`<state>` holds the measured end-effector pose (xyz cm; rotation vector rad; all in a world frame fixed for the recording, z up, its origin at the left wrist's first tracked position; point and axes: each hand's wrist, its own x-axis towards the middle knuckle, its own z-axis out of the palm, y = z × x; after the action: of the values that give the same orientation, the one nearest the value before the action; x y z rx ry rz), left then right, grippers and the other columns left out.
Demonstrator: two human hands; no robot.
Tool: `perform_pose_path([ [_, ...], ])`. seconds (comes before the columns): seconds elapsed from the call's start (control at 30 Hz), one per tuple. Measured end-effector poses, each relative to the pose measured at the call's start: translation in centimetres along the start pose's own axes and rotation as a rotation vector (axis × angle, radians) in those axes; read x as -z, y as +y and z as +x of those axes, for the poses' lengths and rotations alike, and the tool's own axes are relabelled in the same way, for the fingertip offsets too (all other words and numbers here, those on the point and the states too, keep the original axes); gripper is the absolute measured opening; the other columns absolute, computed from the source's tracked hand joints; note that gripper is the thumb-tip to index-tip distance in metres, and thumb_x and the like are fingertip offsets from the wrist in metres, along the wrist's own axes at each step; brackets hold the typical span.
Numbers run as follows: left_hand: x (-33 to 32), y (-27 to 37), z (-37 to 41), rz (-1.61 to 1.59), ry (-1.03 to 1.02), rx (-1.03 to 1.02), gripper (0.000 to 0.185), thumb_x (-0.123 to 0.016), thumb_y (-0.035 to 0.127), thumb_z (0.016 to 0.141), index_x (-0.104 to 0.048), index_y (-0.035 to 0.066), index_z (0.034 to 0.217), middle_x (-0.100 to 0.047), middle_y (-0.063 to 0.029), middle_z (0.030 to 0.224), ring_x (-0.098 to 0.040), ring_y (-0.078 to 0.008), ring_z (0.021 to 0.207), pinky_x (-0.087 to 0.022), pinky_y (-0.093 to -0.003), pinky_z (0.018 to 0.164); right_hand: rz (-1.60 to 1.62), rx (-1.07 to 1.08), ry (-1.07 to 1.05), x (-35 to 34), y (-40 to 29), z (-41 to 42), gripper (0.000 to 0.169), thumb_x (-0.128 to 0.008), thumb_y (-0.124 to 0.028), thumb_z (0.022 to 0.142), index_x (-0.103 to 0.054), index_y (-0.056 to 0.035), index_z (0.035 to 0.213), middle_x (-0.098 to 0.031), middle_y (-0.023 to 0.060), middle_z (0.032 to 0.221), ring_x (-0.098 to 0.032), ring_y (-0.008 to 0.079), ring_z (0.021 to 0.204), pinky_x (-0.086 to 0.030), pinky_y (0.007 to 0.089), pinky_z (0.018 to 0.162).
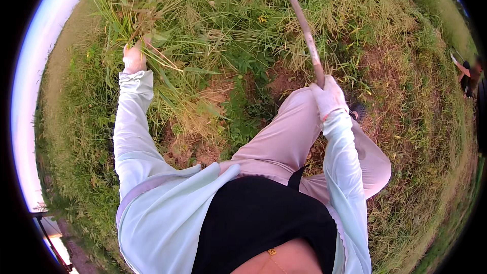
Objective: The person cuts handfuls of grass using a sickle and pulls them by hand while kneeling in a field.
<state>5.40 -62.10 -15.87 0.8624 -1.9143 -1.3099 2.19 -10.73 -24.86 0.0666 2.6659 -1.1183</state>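
My left hand (135,57), in a pale glove, is closed around a bunch of long grass and weeds (131,17) at the upper left. My right hand (329,95), gloved too, grips the lower end of a long, curved wooden handle (302,23) beside my knee. That handle reaches up to the top edge of the view, where a dark piece, perhaps part of its head, shows at the rim. Tangled grass (213,26) lies between the hands, with low green leafy plants (243,102) nearer to me.
Bare reddish soil (285,83) shows in front of my bent knee. Cut or flattened grass (411,121) covers the ground at right. Another person (471,72) is at the far right rim. A dark metal frame (49,236) stands at the lower left rim.
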Motion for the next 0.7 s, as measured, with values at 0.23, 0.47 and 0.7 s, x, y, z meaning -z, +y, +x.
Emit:
perform_pose_path([
  [0.23, 0.7, 0.9, -3.9, 0.032, -0.105, -0.072, 0.028, -0.074, 0.028, 0.081, -0.066, 0.002, 0.087, -0.065, -0.0063, 0.075, -0.066, -0.0159, 0.064, -0.055, -0.0307, 0.057, 0.072, -0.064, -0.461, -0.5, -1.2, -4.5, 0.030, -0.060, -0.026, 0.086, -0.055, -0.0011, 0.100, -0.056, 0.0060, 0.070, -0.060, 0.0190, 0.060, -0.047, 0.0320, 0.054],
  [0.47, 6.4, -4.5, -1.3, -0.077, -0.018, -0.126, 0.023, -0.060, 0.025, 0.093, -0.066, 0.004, 0.102, -0.067, -0.0067, 0.085, -0.067, -0.0226, 0.076, -0.055, -0.0368, 0.064, 0.289, -0.494, -0.504, 8.4, 3.0, -19.4, 0.023, -0.059, -0.018, 0.086, -0.052, -0.0016, 0.101, -0.051, 0.0029, 0.066, -0.048, 0.0107, 0.045, -0.041, 0.0254, 0.041],
  [0.7, 8.8, 4.1, -7.2, -0.576, 0.103, 0.127, 0.041, -0.051, 0.014, 0.096, -0.029, 0.015, 0.062, -0.021, 0.0038, 0.056, -0.020, -0.0110, 0.045, -0.017, -0.0294, 0.045, 0.382, -0.456, -0.348, 9.8, 1.5, -22.8, 0.024, -0.061, -0.014, 0.085, -0.053, -0.0014, 0.103, -0.052, 0.0020, 0.066, -0.048, 0.0090, 0.046, -0.041, 0.0241, 0.043],
])
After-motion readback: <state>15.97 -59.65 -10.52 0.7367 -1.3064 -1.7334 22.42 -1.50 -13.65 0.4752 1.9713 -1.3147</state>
